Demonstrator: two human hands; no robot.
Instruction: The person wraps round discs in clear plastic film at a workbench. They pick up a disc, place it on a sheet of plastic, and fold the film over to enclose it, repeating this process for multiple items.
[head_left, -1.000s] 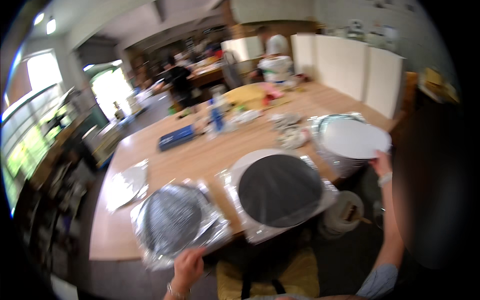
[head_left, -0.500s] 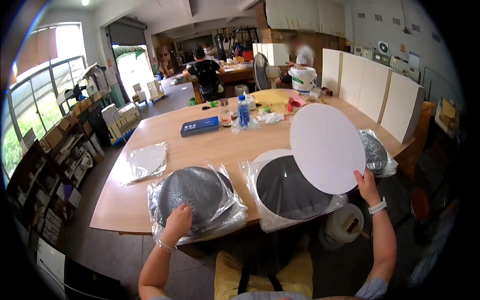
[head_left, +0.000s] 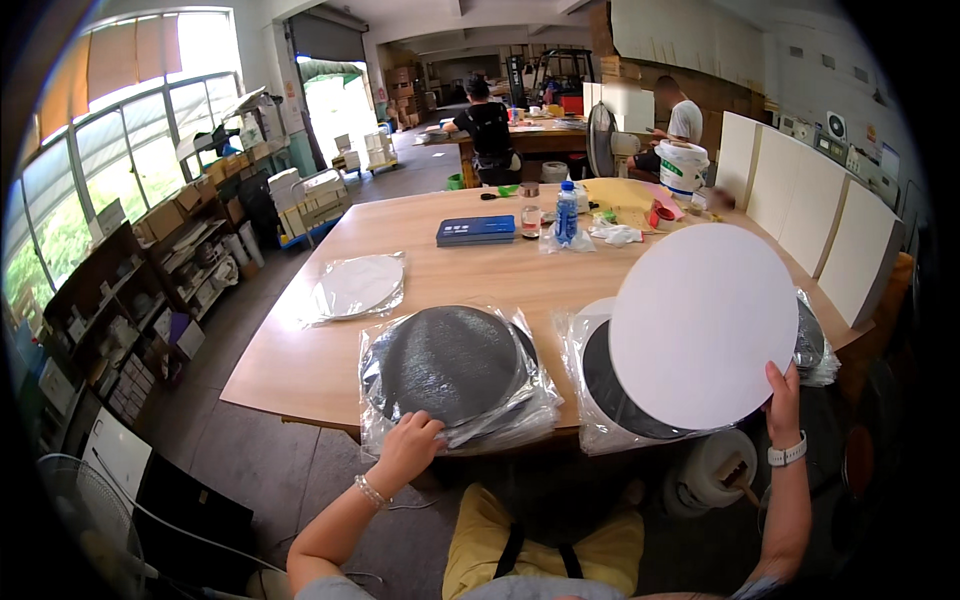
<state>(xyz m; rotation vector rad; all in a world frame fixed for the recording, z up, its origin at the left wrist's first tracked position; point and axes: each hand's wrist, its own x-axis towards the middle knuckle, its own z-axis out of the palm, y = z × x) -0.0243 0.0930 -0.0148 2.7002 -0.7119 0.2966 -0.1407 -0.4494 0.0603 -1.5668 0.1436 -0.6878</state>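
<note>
My right hand (head_left: 783,405) grips a large white round board (head_left: 705,325) by its lower right edge and holds it tilted up. Behind the board, a dark disc (head_left: 604,375) in clear plastic lies at the table's front edge, mostly hidden. My left hand (head_left: 412,442) is closed on the near edge of a clear plastic bag (head_left: 535,418); its fingertips are partly hidden. Inside that bag is a dark grey disc (head_left: 450,360), on top of more bagged discs. Beyond it to the left lies a bagged white disc (head_left: 362,285).
On the wooden table (head_left: 300,375) stand a blue box (head_left: 476,231), a blue-labelled bottle (head_left: 567,215) and a white bucket (head_left: 683,168). White panels (head_left: 800,205) line the right side. Another bucket (head_left: 712,470) sits below the front edge. Two people work farther back.
The view has turned left. My left hand has slid toward the bag's near edge, and the plastic over the disc looks smoother. The white board is lower, covering more of the dark disc.
</note>
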